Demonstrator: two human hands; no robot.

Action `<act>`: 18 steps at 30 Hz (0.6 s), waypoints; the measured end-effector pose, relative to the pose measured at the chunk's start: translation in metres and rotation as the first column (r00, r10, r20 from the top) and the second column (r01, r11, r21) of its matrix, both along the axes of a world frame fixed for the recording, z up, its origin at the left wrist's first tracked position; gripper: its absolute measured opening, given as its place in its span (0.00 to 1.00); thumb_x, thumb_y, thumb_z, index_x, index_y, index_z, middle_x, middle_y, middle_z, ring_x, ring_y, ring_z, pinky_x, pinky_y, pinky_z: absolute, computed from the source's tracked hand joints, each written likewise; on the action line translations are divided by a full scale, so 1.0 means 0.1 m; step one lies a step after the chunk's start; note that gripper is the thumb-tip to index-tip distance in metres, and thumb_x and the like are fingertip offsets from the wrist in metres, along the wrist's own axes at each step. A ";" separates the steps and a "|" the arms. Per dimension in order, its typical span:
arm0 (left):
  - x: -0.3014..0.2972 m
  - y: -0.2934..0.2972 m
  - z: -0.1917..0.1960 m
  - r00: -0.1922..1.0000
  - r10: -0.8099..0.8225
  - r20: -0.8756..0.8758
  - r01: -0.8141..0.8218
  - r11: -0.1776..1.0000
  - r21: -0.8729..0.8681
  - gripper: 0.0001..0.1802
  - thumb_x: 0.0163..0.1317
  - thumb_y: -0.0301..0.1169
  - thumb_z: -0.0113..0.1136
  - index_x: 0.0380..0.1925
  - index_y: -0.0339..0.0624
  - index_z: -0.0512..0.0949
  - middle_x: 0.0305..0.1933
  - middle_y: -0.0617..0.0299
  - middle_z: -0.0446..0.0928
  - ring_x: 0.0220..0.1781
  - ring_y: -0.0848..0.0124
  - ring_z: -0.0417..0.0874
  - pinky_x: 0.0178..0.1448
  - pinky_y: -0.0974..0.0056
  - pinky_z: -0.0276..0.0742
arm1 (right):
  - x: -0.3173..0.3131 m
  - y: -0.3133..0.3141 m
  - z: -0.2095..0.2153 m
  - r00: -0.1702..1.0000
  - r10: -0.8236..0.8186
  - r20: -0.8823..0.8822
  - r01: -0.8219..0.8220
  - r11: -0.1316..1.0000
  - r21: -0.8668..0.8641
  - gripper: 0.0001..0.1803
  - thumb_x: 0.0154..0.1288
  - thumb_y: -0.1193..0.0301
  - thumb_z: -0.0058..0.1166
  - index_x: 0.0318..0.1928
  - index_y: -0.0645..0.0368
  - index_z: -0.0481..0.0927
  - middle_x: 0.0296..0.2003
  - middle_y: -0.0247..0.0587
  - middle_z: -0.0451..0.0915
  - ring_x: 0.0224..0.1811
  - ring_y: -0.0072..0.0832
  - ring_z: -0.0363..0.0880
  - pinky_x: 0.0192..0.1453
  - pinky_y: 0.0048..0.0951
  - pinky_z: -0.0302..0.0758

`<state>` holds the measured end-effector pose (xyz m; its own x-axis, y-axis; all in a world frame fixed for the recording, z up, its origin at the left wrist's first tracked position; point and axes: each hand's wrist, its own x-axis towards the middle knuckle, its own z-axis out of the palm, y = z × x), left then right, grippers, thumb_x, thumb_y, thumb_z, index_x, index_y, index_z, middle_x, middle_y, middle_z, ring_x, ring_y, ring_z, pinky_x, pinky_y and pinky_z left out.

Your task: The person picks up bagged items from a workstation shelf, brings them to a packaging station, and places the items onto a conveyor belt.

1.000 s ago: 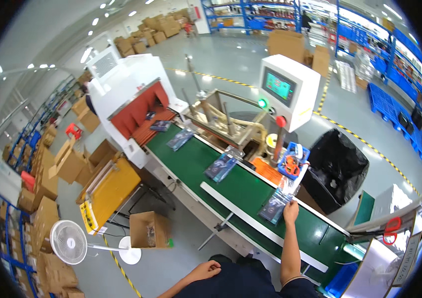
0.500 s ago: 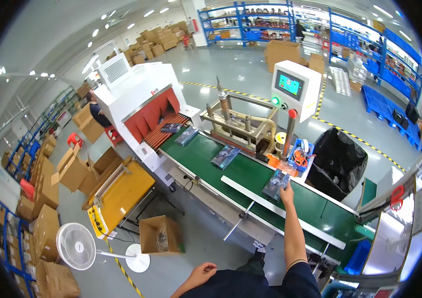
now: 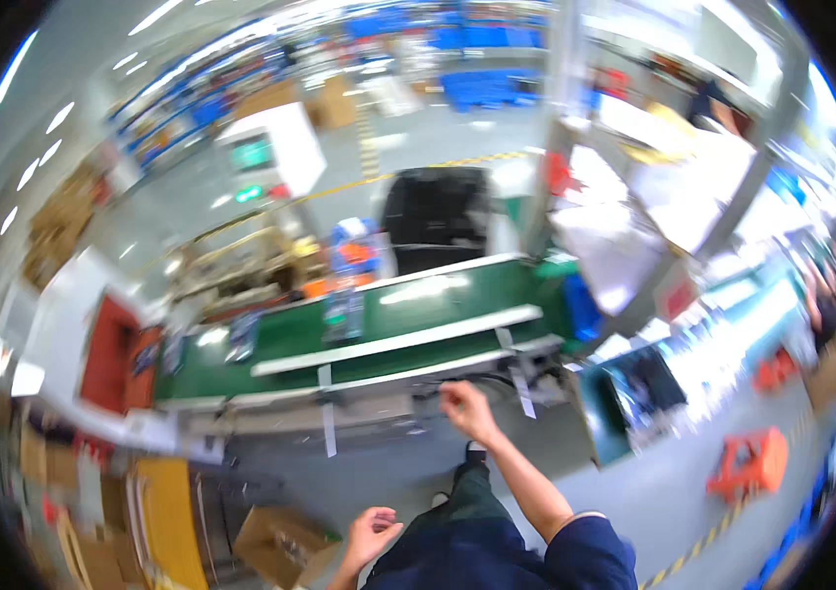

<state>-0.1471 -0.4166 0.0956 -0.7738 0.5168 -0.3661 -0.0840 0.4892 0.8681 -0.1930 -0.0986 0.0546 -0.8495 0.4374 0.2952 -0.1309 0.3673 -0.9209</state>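
- Left hand (image 3: 372, 534), lower middle of frame: fingers loosely open, nothing seen in them.
- Right hand (image 3: 467, 408), centre, nearer the packet: fingers curled, blurred; cannot tell if fully closed.
- White rail (image 3: 398, 341) between right hand and packet.
- Nearest packet (image 3: 344, 315) on green belt (image 3: 438, 292), up and left of right fingers, well apart; long axis runs roughly up the frame.
- Half a second ago right fingers touched that packet; now off it, view swung right.

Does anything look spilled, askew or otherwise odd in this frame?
Nothing clearly stands out: the packages lie spaced along the green conveyor belt, with no spill visible. Motion blur could hide small damage.
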 end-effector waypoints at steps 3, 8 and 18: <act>-0.12 0.40 0.00 0.992 -0.095 0.081 0.091 0.994 0.057 0.10 0.48 0.24 0.64 0.32 0.34 0.77 0.28 0.60 0.78 0.30 0.76 0.79 0.35 0.72 0.76 | 1.08 0.13 -0.15 0.981 -0.009 0.192 0.058 0.965 -0.256 0.18 0.52 0.80 0.54 0.47 0.62 0.73 0.33 0.37 0.77 0.35 0.21 0.76 0.41 0.22 0.74; -0.06 1.52 0.03 0.917 -0.353 0.188 0.318 0.929 0.189 0.07 0.56 0.23 0.56 0.34 0.32 0.76 0.28 0.61 0.78 0.30 0.75 0.79 0.38 0.72 0.75 | 2.70 0.46 -0.59 0.873 -0.248 0.419 0.450 0.741 -0.498 0.22 0.54 0.79 0.53 0.52 0.66 0.69 0.39 0.43 0.78 0.39 0.26 0.77 0.44 0.24 0.75; 0.45 5.07 -0.98 0.756 -0.646 0.105 0.637 0.764 0.105 0.46 0.46 0.45 0.65 0.60 0.33 0.55 0.63 0.46 0.55 0.65 0.59 0.58 0.65 0.61 0.56 | 3.66 1.80 -0.84 0.672 -0.551 0.495 0.629 0.072 -0.774 0.54 0.46 0.62 0.65 0.64 0.65 0.40 0.56 0.46 0.63 0.59 0.36 0.60 0.57 0.43 0.58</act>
<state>-0.1026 0.0907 -0.0021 -0.2019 0.8990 -0.3888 0.1197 0.4166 0.9012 0.1735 0.0814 -0.0296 -0.1801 0.7447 -0.6426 -0.2166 -0.6673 -0.7126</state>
